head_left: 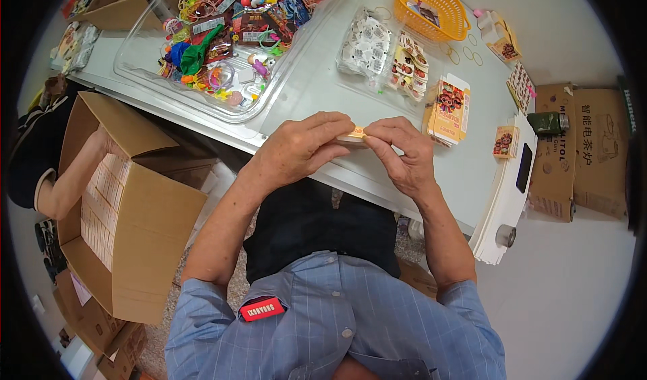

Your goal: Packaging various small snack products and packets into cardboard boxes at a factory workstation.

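Observation:
Over the front edge of the white table, my left hand [304, 144] and my right hand [404, 154] pinch a small orange-yellow carton [358, 132] between them. Only a narrow strip of it shows; the fingers cover the rest. Just right of my right hand lies a stack of flat orange cartons [447, 113] with a printed picture. Beyond my hands are clear bags of white printed pieces [366, 43] and a bundle of small colourful cards [409, 68]. A small orange box [505, 142] stands at the table's right side.
A clear plastic tub [253, 117] full of colourful trinkets takes up the far left. Rubber bands [452, 54] lie near a yellow basket [465, 26]. At left, another person's hand [101, 142] reaches into an open cardboard box [158, 238] holding rows of small cartons. A dark phone [523, 168] lies at right.

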{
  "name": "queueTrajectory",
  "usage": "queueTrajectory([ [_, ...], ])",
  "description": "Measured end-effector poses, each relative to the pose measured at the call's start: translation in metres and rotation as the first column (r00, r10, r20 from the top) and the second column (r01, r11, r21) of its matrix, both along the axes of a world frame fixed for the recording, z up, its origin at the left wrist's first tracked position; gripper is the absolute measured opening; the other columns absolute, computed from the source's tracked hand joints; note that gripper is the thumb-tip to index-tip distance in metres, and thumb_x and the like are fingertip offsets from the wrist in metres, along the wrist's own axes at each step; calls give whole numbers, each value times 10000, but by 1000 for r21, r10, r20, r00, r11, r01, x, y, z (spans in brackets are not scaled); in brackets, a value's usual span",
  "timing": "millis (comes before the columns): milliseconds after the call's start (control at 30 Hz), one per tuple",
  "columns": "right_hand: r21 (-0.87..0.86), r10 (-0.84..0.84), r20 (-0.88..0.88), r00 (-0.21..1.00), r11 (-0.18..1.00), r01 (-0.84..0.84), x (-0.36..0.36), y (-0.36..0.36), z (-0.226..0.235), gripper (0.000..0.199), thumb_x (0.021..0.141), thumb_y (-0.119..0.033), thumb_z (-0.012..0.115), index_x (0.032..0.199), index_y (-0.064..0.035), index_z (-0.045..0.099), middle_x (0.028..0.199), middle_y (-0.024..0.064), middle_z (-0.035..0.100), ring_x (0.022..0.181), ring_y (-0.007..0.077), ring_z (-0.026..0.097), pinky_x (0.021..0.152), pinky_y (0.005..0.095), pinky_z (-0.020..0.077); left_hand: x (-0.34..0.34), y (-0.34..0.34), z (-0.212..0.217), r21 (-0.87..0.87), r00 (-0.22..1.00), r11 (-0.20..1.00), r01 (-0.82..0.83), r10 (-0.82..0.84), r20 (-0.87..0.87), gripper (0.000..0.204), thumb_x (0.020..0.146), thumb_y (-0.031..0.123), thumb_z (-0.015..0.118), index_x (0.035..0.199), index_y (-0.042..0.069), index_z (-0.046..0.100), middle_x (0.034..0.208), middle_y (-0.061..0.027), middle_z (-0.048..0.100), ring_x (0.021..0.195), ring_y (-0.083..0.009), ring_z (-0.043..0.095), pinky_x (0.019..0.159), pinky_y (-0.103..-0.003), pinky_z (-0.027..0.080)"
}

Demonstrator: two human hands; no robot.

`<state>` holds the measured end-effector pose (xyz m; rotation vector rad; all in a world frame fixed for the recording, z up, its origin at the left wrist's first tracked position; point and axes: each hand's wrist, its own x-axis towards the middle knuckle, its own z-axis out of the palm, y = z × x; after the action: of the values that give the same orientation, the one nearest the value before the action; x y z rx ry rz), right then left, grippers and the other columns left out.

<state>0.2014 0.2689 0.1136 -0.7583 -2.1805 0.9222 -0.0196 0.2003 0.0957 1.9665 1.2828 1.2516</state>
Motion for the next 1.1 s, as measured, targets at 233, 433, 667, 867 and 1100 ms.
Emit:
queueTrajectory([
  [233, 276, 33, 29, 999, 960, -39, 1, -5, -4, 283, 795, -21, 798, 1063, -38, 710, 966, 118, 708, 868, 237, 691, 730, 322, 569, -2, -4, 0, 18, 999, 1000, -6, 7, -53, 264, 840, 30, 754, 1098, 31, 700, 1135, -127, 687, 897, -249, 710, 742, -334, 583],
  [433, 151, 36, -20, 999, 988, -32, 2, -3, -3, 230, 803, -5, 786, 1023, -32, 728, 969, 112, 712, 848, 216, 696, 730, 305, 571, -2, 0, 20, -511, 943, 854, 98, 85, 322, 221, 844, 25, 768, 1063, 24, 737, 931, -45, 717, 727, -56, 621, 623, -210, 503],
  [667, 15, 15, -61, 998, 1000, -15, 4, -3, -7, 200, 831, 10, 756, 1024, -41, 743, 975, 101, 713, 869, 190, 687, 760, 294, 559, -6, 5, 15, -618, 900, 761, 197, 109, 421, 209, 871, 75, 764, 1073, 23, 744, 802, -29, 702, 710, -52, 629, 592, -221, 508],
  [867, 1, 11, -46, 999, 1000, -11, 2, -1, -4, 183, 838, 12, 746, 1013, -41, 752, 977, 98, 714, 862, 188, 682, 751, 290, 550, -8, 6, 5, -569, 819, 767, 298, 101, 565, 214, 926, 108, 717, 1109, -2, 733, 956, -64, 711, 756, -99, 656, 661, -257, 566],
  [1100, 33, 43, -51, 998, 999, -41, 3, 3, -8, 202, 830, 19, 742, 1021, -46, 756, 979, 97, 713, 852, 189, 680, 742, 291, 549, -9, 6, -9, -146, 973, 979, 145, -114, 202, 252, 901, 47, 705, 1153, 36, 716, 1103, -118, 695, 853, -159, 694, 738, -286, 575],
])
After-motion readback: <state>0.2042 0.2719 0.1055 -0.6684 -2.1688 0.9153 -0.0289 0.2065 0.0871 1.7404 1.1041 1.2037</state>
